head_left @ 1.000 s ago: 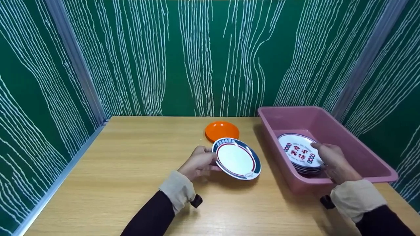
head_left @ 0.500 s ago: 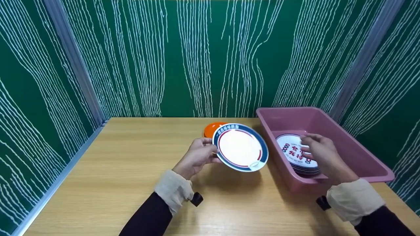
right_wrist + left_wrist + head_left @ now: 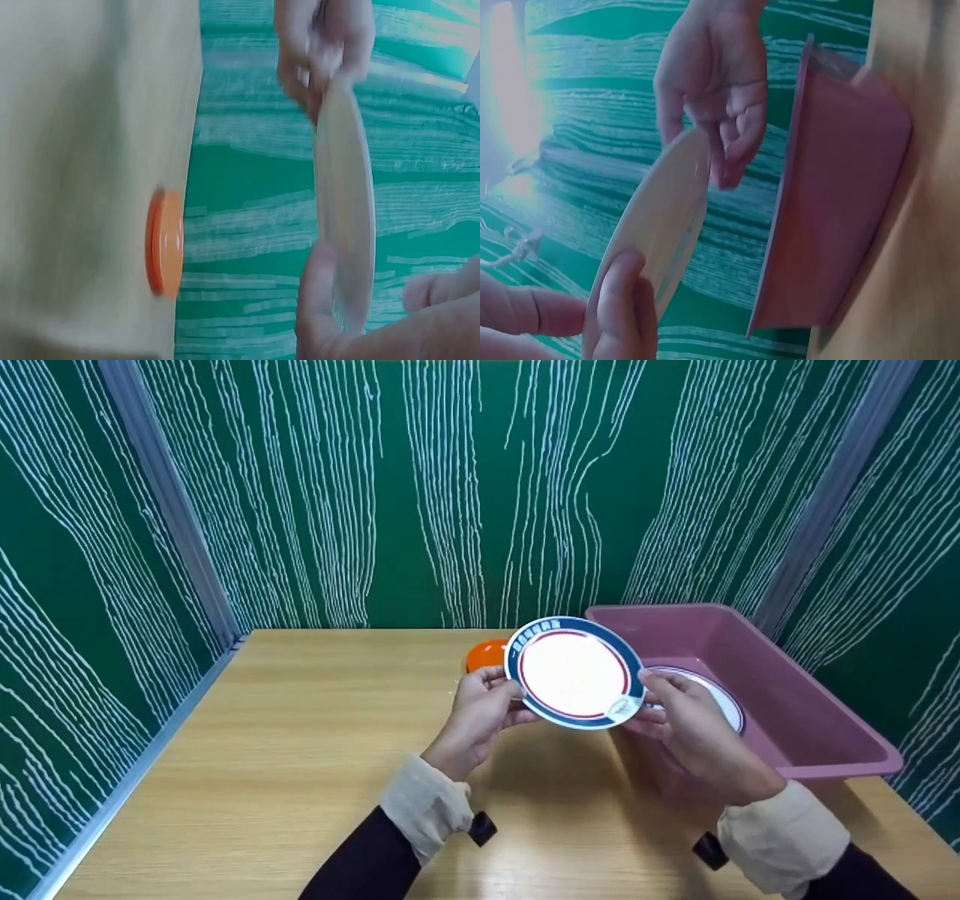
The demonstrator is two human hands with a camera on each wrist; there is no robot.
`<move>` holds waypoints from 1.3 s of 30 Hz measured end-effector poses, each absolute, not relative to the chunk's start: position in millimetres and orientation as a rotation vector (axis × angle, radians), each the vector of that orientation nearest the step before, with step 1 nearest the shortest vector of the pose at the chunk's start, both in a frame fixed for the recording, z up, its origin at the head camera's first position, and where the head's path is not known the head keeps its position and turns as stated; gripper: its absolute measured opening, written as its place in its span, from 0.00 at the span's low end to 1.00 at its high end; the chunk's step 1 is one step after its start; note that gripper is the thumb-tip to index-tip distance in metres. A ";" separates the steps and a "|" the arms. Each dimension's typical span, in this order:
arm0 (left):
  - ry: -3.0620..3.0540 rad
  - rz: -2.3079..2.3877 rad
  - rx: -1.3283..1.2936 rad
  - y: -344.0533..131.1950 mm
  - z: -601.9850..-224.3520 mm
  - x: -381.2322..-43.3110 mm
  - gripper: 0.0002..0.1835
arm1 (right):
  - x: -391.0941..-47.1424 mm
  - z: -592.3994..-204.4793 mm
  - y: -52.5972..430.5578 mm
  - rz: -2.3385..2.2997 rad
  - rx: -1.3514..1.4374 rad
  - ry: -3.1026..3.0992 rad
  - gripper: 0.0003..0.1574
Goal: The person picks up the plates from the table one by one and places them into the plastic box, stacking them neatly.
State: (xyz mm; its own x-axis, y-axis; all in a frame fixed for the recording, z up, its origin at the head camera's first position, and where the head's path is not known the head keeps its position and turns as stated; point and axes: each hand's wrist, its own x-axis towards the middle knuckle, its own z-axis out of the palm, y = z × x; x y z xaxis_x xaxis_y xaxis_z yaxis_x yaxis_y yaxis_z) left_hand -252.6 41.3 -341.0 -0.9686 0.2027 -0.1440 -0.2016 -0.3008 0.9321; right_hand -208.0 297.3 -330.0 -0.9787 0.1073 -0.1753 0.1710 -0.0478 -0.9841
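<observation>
A white plate (image 3: pixel 574 673) with a blue rim band and a thin red ring is held up over the table, its face tilted toward the head camera. My left hand (image 3: pixel 480 716) pinches its left edge, thumb on top and fingers beneath. At the opposite edge, my right hand (image 3: pixel 697 727) has its thumb at the rim and its fingers under the plate. The left wrist view shows the plate's pale underside (image 3: pixel 656 217) between both hands. Behind my right hand, a stack of white plates (image 3: pixel 729 706) lies in the pink basin (image 3: pixel 840 771), partly hidden.
Orange plates (image 3: pixel 484 655), stacked in the right wrist view, sit at the table's back edge, partly covered by the held plate. The wooden table (image 3: pixel 315 720) stretches left. Green walls with white wavy lines enclose the back and sides.
My left hand has raised the plate and moved it right. My right hand has left the stack in the basin, come left, and taken hold of the held plate's right edge.
</observation>
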 end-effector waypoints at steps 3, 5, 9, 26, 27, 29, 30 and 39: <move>1.652 2.391 -0.014 50.0 -344.2 -250.6 0.20 | -204.0 -330.1 289.1 -2.322 0.339 2.025 0.41; 1.621 2.421 -0.008 53.9 -348.2 -250.3 0.19 | -202.3 -330.3 286.0 -2.358 0.336 2.001 0.39; 1.583 2.460 0.020 58.2 -357.7 -251.4 0.18 | -199.7 -331.3 285.8 -2.397 0.327 1.991 0.39; 1.539 2.395 0.013 66.8 -382.6 -264.0 0.14 | -196.4 -343.3 313.2 -2.473 0.264 2.045 0.36; 1.539 2.384 0.007 66.7 -384.6 -265.9 0.14 | -197.0 -344.1 316.3 -2.493 0.284 2.042 0.36; 1.542 2.366 -0.005 65.8 -389.3 -270.4 0.14 | -198.6 -345.9 323.5 -2.533 0.347 2.038 0.35; 1.553 2.357 -0.009 64.9 -391.6 -273.1 0.14 | -199.7 -346.7 328.0 -2.559 0.389 2.023 0.35; 1.706 2.302 -0.163 51.3 -412.0 -306.4 0.07 | -209.6 -351.5 375.8 -2.718 0.830 1.844 0.34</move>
